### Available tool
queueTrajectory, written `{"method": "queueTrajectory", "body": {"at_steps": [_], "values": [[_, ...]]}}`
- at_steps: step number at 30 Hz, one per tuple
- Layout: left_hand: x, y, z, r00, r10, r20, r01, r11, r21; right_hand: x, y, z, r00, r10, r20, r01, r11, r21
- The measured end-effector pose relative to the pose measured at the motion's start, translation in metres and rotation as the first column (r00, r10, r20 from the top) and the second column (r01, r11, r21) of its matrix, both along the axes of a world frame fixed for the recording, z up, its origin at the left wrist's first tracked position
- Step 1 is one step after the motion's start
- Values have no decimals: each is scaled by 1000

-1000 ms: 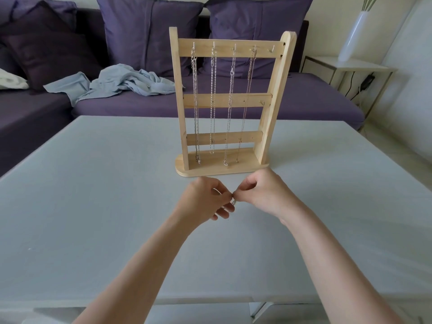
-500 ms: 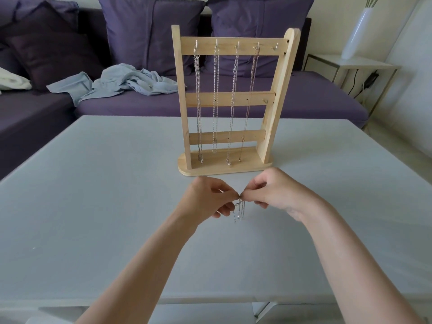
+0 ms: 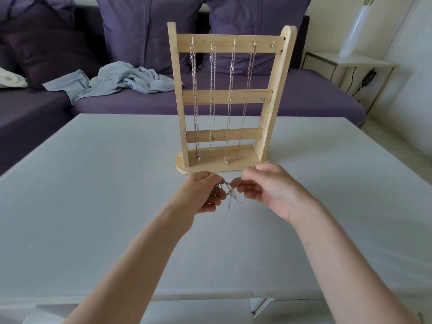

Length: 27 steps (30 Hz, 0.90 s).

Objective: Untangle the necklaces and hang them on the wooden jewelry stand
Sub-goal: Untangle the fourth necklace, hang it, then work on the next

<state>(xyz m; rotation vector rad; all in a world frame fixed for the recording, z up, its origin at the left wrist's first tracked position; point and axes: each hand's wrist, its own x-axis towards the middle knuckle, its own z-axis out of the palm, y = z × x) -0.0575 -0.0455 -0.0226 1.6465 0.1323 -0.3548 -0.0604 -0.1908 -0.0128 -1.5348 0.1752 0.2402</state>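
Note:
The wooden jewelry stand (image 3: pixel 271 97) rises upright on the grey table (image 3: pixel 93 183), straight ahead of me. Several silver chains (image 3: pixel 211 94) hang from hooks on its top bar; the rightmost hook carries nothing. Just in front of the stand's base, my left hand (image 3: pixel 203 195) and my right hand (image 3: pixel 271 190) face each other above the table. Both pinch a small bunched silver necklace (image 3: pixel 230 195) between their fingertips. A short end of it dangles below the fingers.
A purple sofa (image 3: pixel 304 94) with cushions runs behind the table, with a light blue cloth (image 3: pixel 121 80) crumpled on its seat. A white vase (image 3: pixel 355 31) stands on a side table at the far right.
The hands have lifted slightly and drawn apart a little. The necklace, hidden between the fingertips a second ago, now shows between them with an end hanging down.

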Motion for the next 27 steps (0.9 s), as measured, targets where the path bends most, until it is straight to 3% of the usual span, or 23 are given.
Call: {"method": "queueTrajectory", "body": {"at_steps": [4, 9, 14, 21, 27], "values": [[1, 1, -1, 1000, 0, -23, 0, 1000, -19, 1, 1, 1, 999, 36, -20, -28, 956, 291], [2, 2, -2, 999, 16, -51, -15, 1000, 18, 2, -1, 3, 1000, -20, -13, 23, 908, 419], [1, 4, 0, 999, 15, -42, -15, 1000, 11, 2, -4, 3, 997, -49, -62, 64, 965, 256], [-1, 1, 3, 1000, 6, 27, -7, 999, 52, -1, 0, -5, 997, 66, -36, -71, 984, -160], [-2, 2, 5, 999, -9, 47, 6, 998, 57, 0, 4, -10, 996, 84, -10, -84, 961, -263]]}}
